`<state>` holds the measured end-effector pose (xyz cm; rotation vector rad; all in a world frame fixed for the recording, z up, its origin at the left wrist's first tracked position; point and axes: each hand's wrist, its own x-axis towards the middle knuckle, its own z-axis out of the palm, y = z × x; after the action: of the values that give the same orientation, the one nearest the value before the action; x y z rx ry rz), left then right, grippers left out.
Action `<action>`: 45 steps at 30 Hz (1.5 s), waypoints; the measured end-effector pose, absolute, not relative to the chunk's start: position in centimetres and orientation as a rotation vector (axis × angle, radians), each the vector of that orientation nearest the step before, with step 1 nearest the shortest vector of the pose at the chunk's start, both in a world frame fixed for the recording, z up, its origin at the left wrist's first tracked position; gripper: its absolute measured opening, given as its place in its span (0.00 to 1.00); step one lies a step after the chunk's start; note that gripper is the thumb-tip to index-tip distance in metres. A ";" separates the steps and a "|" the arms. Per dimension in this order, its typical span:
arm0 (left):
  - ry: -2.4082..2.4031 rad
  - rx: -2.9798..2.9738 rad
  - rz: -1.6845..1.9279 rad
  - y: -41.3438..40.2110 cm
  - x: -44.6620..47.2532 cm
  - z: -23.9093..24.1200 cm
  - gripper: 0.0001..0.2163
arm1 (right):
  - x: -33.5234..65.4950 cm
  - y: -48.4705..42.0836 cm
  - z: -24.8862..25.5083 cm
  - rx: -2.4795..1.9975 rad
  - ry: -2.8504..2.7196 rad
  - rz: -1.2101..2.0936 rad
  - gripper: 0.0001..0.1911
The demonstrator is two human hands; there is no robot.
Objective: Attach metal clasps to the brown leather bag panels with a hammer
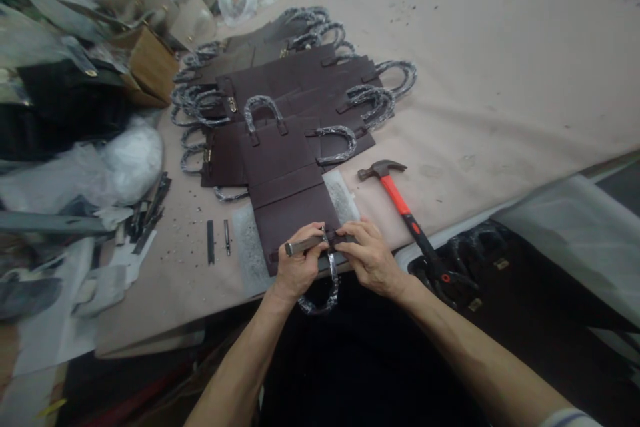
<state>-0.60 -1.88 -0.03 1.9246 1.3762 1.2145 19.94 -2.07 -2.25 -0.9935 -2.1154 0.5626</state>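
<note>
Dark brown bag panel [289,173]: flat at the tabletop's [500,67] near edge, over a mottled slab [341,195].
Plastic-wrapped handle [333,280]: looped past that edge.
Left hand [299,267]: grip closed on a flat metal bar [300,245].
Right hand [371,257]: fingertips at the handle's base; cannot tell whether its grip is closed.
Claw hammer [396,197]: right of the panel.
More bag panels [285,80]: piled beyond.

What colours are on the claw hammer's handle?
The handle is orange-red towards the claw, black towards the grip end; best seen in the head view.
</note>
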 end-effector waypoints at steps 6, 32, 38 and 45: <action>1.436 2.036 1.205 -2.2 0.2 0.0 0.05 | 20.0 -2.0 -2.2 -0.974 -2.117 0.569 0.14; 1.467 2.094 1.080 -1.6 0.8 0.8 0.07 | 20.0 -1.9 -1.7 -0.977 -2.059 0.613 0.15; 1.511 2.079 1.049 -1.7 1.4 0.9 0.08 | 23.7 -0.2 -1.0 -1.299 -1.803 0.373 0.09; 1.553 2.018 1.061 -2.0 2.2 0.8 0.09 | 27.9 3.2 0.1 -2.007 -1.733 0.717 0.16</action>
<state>2.15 -2.01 0.84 2.0178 1.5535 1.0606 27.87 3.23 0.11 -2.0070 -1.7327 0.7173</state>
